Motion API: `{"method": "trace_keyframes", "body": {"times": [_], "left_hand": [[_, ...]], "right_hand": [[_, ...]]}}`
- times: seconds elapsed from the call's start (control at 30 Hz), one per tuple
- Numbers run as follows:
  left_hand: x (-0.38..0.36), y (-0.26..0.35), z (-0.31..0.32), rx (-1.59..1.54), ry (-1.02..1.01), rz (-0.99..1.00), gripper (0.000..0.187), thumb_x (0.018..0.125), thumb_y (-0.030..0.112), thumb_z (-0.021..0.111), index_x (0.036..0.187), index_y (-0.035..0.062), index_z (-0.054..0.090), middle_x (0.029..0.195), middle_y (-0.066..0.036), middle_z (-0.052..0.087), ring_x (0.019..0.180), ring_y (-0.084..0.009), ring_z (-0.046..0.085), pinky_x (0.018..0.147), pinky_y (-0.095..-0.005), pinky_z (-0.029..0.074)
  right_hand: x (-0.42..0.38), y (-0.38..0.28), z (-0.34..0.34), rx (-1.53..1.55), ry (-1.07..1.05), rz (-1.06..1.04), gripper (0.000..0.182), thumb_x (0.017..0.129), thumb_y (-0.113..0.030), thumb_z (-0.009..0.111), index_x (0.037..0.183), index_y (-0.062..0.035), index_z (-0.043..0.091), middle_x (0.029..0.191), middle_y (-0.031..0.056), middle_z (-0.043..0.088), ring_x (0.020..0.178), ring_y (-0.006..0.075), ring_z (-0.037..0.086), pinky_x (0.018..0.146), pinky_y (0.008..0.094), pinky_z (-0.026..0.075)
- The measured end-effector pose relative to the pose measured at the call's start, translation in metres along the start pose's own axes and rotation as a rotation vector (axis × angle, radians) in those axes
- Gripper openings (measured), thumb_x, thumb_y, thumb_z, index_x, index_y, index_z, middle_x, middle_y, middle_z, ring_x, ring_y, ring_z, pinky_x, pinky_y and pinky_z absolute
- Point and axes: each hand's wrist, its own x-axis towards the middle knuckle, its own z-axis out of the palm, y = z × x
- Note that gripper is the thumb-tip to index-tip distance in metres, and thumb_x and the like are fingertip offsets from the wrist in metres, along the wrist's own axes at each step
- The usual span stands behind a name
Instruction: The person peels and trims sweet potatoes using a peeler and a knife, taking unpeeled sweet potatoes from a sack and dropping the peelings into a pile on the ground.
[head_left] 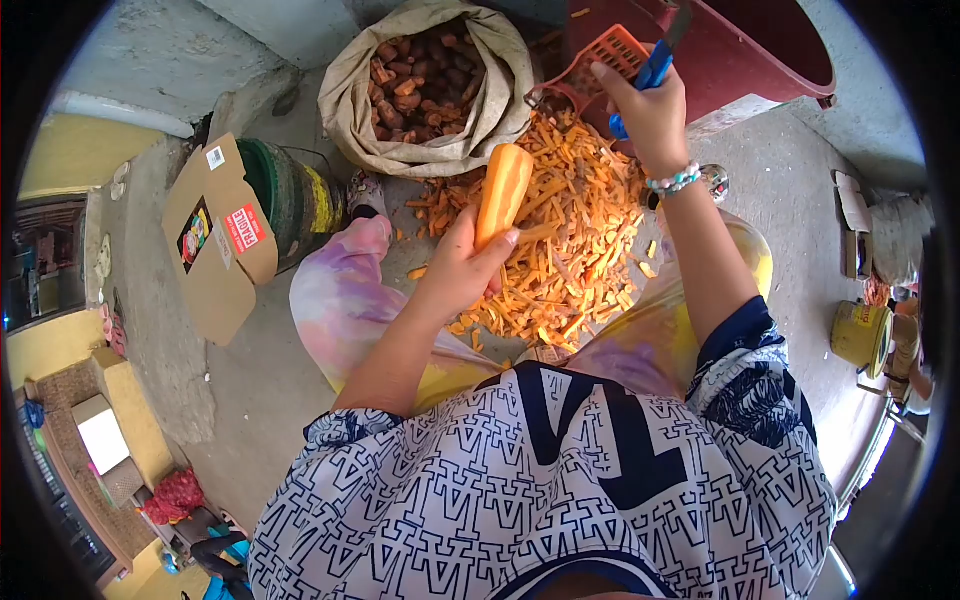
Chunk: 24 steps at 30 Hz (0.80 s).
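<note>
My left hand (462,268) is wrapped round the lower end of a peeled orange sweet potato (505,188), which points up and away from me. In my right hand (652,118), raised at the upper right, is a blue-handled knife (655,66) with its blade pointing away from me. An orange slotted plastic basket (612,56) lies just behind the right thumb and overlaps that hand in this view. Between my legs, a heap of orange peelings (570,260) covers the floor below both hands.
An open sack (345,110) of brown-skinned roots (425,85) stands beyond the heap. To its right is a large dark red tub (735,70). A green bucket (290,205) and a cardboard box (225,270) are at left. A yellow bucket (858,335) stands far right near another person.
</note>
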Motion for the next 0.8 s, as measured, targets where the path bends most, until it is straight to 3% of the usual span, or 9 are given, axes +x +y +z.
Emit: {"method": "trace_keyframes", "body": {"times": [0.13, 0.2, 0.3, 0.43, 0.53, 0.63, 0.67, 0.8], "left_hand": [[0.005, -0.006, -0.002, 0.018, 0.066, 0.04, 0.037, 0.09, 0.019, 0.053, 0.12, 0.0016, 0.039, 0.074, -0.003, 0.049, 0.051, -0.0078, 0.047, 0.046, -0.0231, 0.041], [0.008, -0.012, -0.003, 0.223, 0.141, 0.412, 0.035, 0.087, 0.018, 0.057, 0.115, 0.0009, 0.045, 0.082, -0.005, 0.054, 0.066, -0.0132, 0.055, 0.061, -0.0248, 0.045], [0.009, -0.013, 0.002, 0.155, 0.159, 0.576, 0.029, 0.085, 0.013, 0.059, 0.109, 0.0016, 0.048, 0.087, -0.006, 0.055, 0.077, -0.014, 0.054, 0.07, -0.0266, 0.044], [0.011, -0.016, 0.002, 0.259, 0.161, 0.604, 0.027, 0.083, 0.009, 0.06, 0.106, 0.0018, 0.049, 0.088, -0.005, 0.055, 0.079, -0.0125, 0.053, 0.07, -0.0271, 0.044], [0.012, -0.012, 0.005, 0.209, 0.16, 0.447, 0.032, 0.082, 0.008, 0.061, 0.11, 0.0022, 0.047, 0.09, -0.005, 0.055, 0.08, -0.0126, 0.053, 0.072, -0.0265, 0.043], [0.016, 0.003, 0.0, -0.683, 0.001, 0.079, 0.025, 0.088, 0.02, 0.053, 0.105, 0.0046, 0.044, 0.093, -0.011, 0.054, 0.083, -0.0222, 0.056, 0.076, -0.0396, 0.049], [0.024, -0.003, -0.008, -0.775, -0.011, -0.009, 0.027, 0.09, 0.024, 0.05, 0.109, 0.0061, 0.042, 0.095, -0.013, 0.051, 0.087, -0.0284, 0.056, 0.078, -0.0473, 0.048], [0.039, 0.012, -0.025, -0.727, 0.019, -0.016, 0.025, 0.089, 0.021, 0.055, 0.106, 0.0087, 0.043, 0.096, -0.014, 0.052, 0.095, -0.033, 0.057, 0.082, -0.0511, 0.047]], "right_hand": [[-0.002, -0.005, -0.006, -0.006, -0.009, -0.025, 0.025, 0.074, -0.014, 0.074, 0.089, -0.001, 0.058, 0.068, 0.0033, 0.063, 0.05, 0.0079, 0.055, 0.045, 0.0221, 0.043], [0.0, -0.006, -0.011, 0.165, 0.006, 0.034, 0.024, 0.074, -0.012, 0.074, 0.09, -0.0004, 0.059, 0.07, 0.0035, 0.063, 0.051, 0.0076, 0.054, 0.045, 0.0216, 0.042], [-0.001, -0.013, -0.021, 0.378, -0.039, 0.088, 0.022, 0.074, -0.009, 0.073, 0.089, -0.0002, 0.059, 0.071, 0.0028, 0.061, 0.051, 0.0074, 0.052, 0.045, 0.0213, 0.041], [-0.007, -0.016, -0.029, 0.334, -0.056, 0.108, 0.019, 0.076, -0.008, 0.071, 0.089, -0.0001, 0.06, 0.069, 0.0018, 0.06, 0.051, 0.0074, 0.051, 0.045, 0.0209, 0.04], [-0.012, -0.02, -0.03, 0.291, 0.001, 0.098, 0.018, 0.076, -0.008, 0.071, 0.089, -0.0001, 0.06, 0.069, 0.0017, 0.059, 0.051, 0.0076, 0.051, 0.045, 0.0211, 0.04], [-0.011, -0.018, -0.04, 0.41, 0.013, 0.155, 0.016, 0.076, -0.007, 0.07, 0.087, 0.0002, 0.06, 0.069, 0.0023, 0.059, 0.051, 0.008, 0.051, 0.044, 0.0213, 0.04], [-0.012, -0.02, -0.044, 0.412, 0.017, 0.152, 0.016, 0.076, -0.007, 0.07, 0.087, 0.0002, 0.06, 0.069, 0.0023, 0.059, 0.051, 0.008, 0.051, 0.044, 0.0213, 0.04], [-0.008, -0.022, -0.05, 0.454, 0.021, 0.272, 0.012, 0.078, -0.005, 0.068, 0.085, 0.0004, 0.06, 0.07, 0.0032, 0.06, 0.049, 0.0083, 0.049, 0.044, 0.0218, 0.039]]}}
